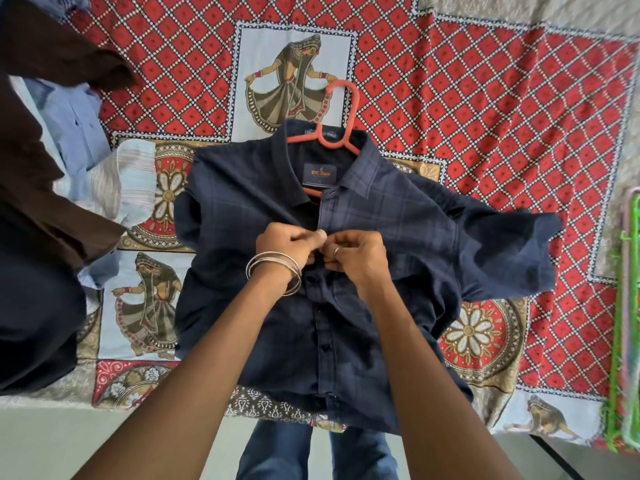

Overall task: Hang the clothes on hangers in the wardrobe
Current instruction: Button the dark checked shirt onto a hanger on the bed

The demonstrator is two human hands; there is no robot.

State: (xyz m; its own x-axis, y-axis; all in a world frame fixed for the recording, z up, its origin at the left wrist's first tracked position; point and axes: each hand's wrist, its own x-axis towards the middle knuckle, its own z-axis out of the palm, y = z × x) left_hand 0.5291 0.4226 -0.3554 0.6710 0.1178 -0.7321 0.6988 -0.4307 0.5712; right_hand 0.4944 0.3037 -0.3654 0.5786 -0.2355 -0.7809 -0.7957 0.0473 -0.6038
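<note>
Navy check shirt lies flat, front up, on the patterned bedspread, collar away from the person, hem at the near bed edge. Red hanger is already inside the shoulders, hook sticking out past the collar. Both hands meet on the placket, upper chest: left hand pinches the left front edge, thumb on top; right hand pinches the opposite edge, fingers curled tight. Looks like they're doing up a button near the top; the button itself is hidden under the fingers. Key relation: placket runs straight along the near-far line, hook at the far end directly beyond the hands, roughly equidistant from both. Lower buttons appear done. More garments piled left; green hangers at right edge. Wardrobe not visible.
</note>
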